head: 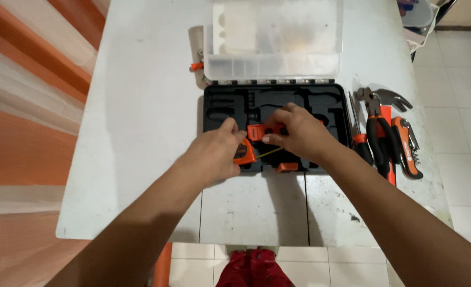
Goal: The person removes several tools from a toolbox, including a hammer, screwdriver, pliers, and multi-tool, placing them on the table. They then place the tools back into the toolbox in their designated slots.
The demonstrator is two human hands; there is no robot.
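Orange tape measure (244,152) sits over the front of the black moulded tool case (219,106), left hand (214,154) curled around its body, right hand (295,133) pinching a small orange piece (257,131) just above it, a short yellow blade (270,153) drawn out between them. Likely risk: blade snapping back if the pinch slips. Pliers (376,133), claw hammer (392,98) and a folding tool (408,146) crowd the white table (139,133) right of the case; clear lid (272,37) stands open behind.
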